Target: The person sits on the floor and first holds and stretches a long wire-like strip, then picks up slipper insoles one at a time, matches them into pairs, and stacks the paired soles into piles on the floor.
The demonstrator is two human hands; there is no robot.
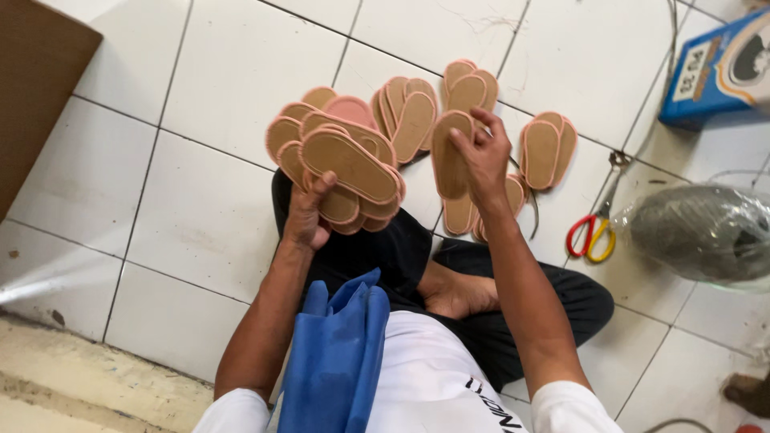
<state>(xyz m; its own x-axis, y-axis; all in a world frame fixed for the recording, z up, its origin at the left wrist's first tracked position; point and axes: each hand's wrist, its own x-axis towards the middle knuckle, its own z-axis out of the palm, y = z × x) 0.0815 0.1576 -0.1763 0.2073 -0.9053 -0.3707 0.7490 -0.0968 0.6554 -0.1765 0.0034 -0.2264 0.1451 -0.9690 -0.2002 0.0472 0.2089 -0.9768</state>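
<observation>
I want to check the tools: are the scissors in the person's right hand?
No. The scissors lie on the floor tiles, while the right hand holds a single sole.

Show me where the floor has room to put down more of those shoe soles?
Bare white tiles lie between the cardboard sheet and the left hand with its fan of soles. Crowded: by the right hand, sole piles, scissors, blue box.
</observation>
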